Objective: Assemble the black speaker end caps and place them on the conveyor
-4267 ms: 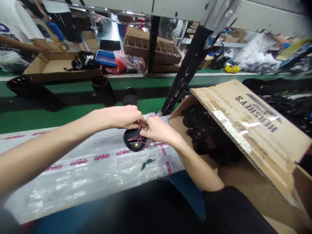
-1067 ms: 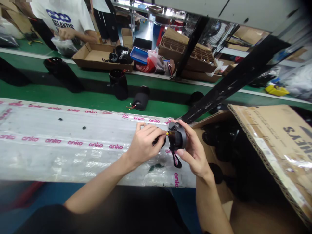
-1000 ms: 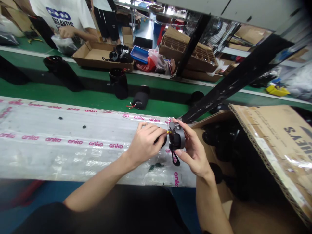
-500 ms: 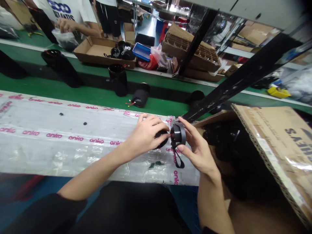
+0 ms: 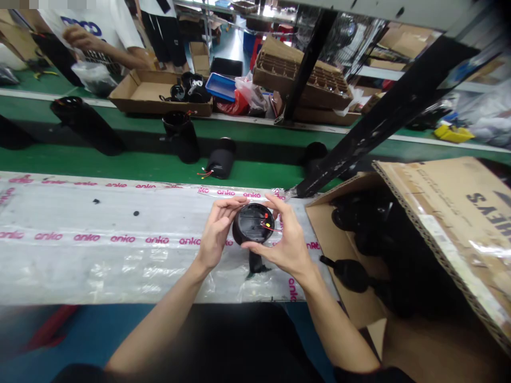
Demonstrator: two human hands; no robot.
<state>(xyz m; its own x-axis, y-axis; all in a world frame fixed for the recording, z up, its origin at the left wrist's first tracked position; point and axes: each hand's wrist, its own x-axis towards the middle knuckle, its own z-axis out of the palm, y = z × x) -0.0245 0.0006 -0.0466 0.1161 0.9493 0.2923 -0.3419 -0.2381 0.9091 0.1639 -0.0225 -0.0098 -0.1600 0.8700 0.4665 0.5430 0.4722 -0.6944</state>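
Between my hands is a round black housing [image 5: 251,234] with its hollow side facing up toward me. Thin wires with small red and yellow connectors [image 5: 267,225] show inside it. A black strap [image 5: 256,261] hangs below it over the plastic-covered bench. My right hand [image 5: 288,236] grips the housing's right side, thumb at the lower rim and fingers at the top. Curved round the left side, my left hand [image 5: 217,231] holds it with the fingertips at the upper edge.
An open cardboard box [image 5: 433,234] with black parts stands at the right. Beyond the bench, black cylinders [image 5: 181,138] and a shorter wired cylinder [image 5: 222,158] stand on the green surface. A slanted black post [image 5: 383,117] crosses the right side. A person [image 5: 99,40] works opposite.
Both hands have shifted left. The strapped round part has turned so its wired inside faces me. My left hand has moved from a separate black piece to the housing's left side.
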